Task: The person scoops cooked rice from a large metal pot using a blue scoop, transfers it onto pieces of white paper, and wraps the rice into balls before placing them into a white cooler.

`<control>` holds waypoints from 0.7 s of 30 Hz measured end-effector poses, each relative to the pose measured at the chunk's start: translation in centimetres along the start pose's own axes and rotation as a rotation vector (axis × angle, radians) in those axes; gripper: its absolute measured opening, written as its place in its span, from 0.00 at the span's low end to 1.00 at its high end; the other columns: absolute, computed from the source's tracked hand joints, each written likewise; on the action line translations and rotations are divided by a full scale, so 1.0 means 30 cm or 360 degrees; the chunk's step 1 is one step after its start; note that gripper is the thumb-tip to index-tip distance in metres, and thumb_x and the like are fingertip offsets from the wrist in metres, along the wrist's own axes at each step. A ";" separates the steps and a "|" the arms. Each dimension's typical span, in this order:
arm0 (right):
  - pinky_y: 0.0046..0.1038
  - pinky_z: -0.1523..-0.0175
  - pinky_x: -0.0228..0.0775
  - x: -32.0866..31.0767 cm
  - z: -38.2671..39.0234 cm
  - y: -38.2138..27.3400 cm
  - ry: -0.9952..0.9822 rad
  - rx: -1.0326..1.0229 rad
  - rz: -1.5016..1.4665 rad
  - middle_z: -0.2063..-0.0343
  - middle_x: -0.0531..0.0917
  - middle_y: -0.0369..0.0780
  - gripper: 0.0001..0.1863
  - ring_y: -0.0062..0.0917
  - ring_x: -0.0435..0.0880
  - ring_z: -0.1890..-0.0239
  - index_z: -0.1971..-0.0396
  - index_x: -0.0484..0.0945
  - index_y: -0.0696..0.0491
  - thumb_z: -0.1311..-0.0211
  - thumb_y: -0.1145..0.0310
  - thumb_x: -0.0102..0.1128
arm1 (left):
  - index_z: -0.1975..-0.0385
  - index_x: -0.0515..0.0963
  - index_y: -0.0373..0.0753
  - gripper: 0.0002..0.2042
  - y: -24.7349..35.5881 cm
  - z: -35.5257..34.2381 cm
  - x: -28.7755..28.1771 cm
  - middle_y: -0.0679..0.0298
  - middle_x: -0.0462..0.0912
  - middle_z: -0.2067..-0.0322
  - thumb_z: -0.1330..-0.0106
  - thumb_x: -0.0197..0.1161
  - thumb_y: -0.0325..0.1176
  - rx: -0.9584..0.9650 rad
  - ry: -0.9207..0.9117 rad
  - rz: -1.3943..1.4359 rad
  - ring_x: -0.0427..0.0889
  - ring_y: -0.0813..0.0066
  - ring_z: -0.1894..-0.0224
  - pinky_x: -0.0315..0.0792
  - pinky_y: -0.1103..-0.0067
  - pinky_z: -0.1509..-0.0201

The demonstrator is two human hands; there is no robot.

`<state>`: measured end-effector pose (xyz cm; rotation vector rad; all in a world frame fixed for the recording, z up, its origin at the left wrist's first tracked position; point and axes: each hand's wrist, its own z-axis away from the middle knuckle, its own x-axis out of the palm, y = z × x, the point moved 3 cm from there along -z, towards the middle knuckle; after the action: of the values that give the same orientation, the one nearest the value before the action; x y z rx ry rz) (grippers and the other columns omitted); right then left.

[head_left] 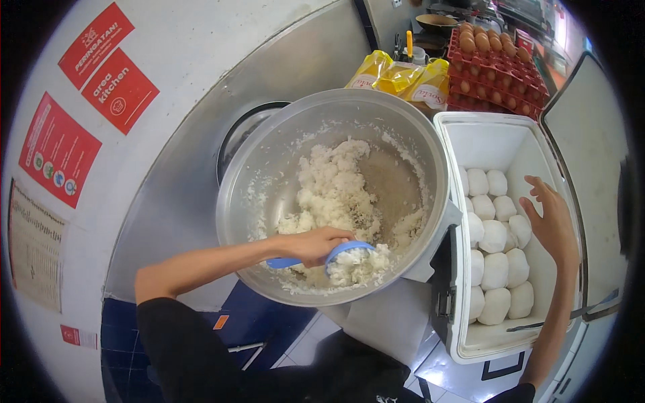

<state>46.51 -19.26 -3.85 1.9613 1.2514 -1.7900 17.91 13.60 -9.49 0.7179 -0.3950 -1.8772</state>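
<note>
A large metal pot (248, 181) holds loose white rice (329, 181), piled toward its middle, with grains stuck on the wall. Low inside it, my left hand (319, 243) grips a blue scoop (282, 262) heaped with rice. To the right, a white cooler box (460, 131) with its lid open contains several pale, rounded portions (497, 265), apparently rice, in rows. My right hand (547, 215) is open over the cooler's right side, fingers apart and curved, holding nothing.
Stacked red egg trays (494, 80), yellow pouches (426, 84) and a pan (437, 23) stand behind. A round metal lid (235, 131) lies behind the pot. A steel panel (161, 215) and wall with red signs border the left; the open cooler lid (601, 188) is at right.
</note>
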 end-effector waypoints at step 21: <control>0.38 0.56 0.76 0.051 -0.025 0.101 -0.0131 0.0034 -0.0128 0.64 0.85 0.50 0.19 0.41 0.85 0.62 0.47 0.77 0.58 0.35 0.65 0.64 | 0.46 0.74 0.51 0.14 0.071 0.062 -0.022 0.72 0.74 0.72 0.21 0.41 0.42 0.0297 -0.0027 -0.0123 0.69 0.87 0.80 0.59 0.87 0.83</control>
<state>48.98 -19.96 -6.18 1.8527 1.3069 -1.9091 18.43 13.22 -6.67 0.8527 -0.5656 -1.9371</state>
